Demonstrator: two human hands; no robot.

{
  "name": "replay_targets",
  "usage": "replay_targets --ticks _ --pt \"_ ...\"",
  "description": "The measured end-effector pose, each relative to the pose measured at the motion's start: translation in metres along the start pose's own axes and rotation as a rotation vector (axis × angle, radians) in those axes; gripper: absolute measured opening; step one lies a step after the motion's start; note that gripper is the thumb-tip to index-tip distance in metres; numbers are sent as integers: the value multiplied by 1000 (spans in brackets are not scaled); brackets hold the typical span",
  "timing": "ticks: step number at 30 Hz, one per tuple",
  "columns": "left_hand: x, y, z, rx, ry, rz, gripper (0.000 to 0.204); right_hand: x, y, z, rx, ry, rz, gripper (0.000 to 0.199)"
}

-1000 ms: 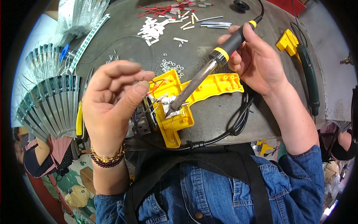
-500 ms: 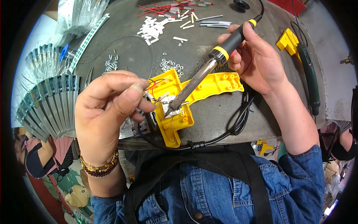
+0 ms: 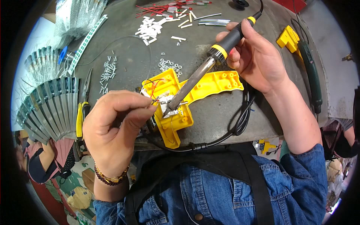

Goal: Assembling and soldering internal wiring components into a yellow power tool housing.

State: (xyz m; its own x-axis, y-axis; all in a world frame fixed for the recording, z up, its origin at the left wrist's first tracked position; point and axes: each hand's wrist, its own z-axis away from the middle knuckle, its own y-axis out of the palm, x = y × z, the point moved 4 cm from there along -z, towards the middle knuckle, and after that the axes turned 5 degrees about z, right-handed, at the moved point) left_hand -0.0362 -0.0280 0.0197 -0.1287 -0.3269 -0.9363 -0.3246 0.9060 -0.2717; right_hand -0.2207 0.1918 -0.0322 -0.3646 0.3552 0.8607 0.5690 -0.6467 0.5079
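My right hand (image 3: 264,62) grips the black and yellow handle of a soldering iron (image 3: 231,40). Its dark barrel slants down to the left, with the tip over a white part (image 3: 174,111) inside a yellow plastic housing half (image 3: 210,84). At the left side of that gun-shaped shell, my left hand (image 3: 114,125) pinches a thin wire (image 3: 155,100) between thumb and forefinger. Thin red and black wires (image 3: 157,83) run inside the shell near these fingertips. Whether the iron's tip touches anything is hard to make out. My left hand partly hides a metal piece beside the shell.
Screws (image 3: 108,71), nuts (image 3: 170,66), white sleeves (image 3: 148,29) and red-wired parts (image 3: 172,9) lie beyond the shell. Yellow-handled pliers (image 3: 80,118) and fanned metal strips (image 3: 50,107) are at left. A black cable (image 3: 240,125) coils right; a green-handled tool (image 3: 310,75) lies farther right.
My left hand has lowered and shifted right, its fingertips coming closer to the iron's tip, which uncovers the pliers and more screws. The soldering iron stays nearly in place.
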Motion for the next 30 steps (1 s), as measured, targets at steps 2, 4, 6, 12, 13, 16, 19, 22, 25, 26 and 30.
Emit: replay_targets --ticks 2,4,6,12,13,16,19,22,25,26,30 --pt "0 -2 -2 63 60 -36 14 -1 0 -1 0 4 1 29" --pt "0 -2 -3 127 121 -71 15 -2 0 -1 -1 7 3 30" --pt "-2 -1 -4 170 198 -171 17 -1 0 0 1 3 11 30" --pt "4 -2 0 91 71 -66 17 -2 0 -1 13 12 19 32" --pt "5 -3 0 90 71 -67 17 -2 0 -1 13 12 18 32" --pt "5 -3 -1 118 126 -140 18 -2 0 0 0 11 20 32" --pt "4 -3 -1 106 172 -167 19 -2 1 0 -19 3 2 32" --pt "6 -3 0 124 232 -212 20 -2 2 0 -10 9 0 31" --pt "10 -1 3 100 134 -113 25 -3 1 -1 3 9 8 30" --pt "10 2 4 54 50 -11 29 -3 0 -1 -4 5 7 30" --pt "15 2 3 70 46 27 37 -2 0 -1 7 3 14 30"
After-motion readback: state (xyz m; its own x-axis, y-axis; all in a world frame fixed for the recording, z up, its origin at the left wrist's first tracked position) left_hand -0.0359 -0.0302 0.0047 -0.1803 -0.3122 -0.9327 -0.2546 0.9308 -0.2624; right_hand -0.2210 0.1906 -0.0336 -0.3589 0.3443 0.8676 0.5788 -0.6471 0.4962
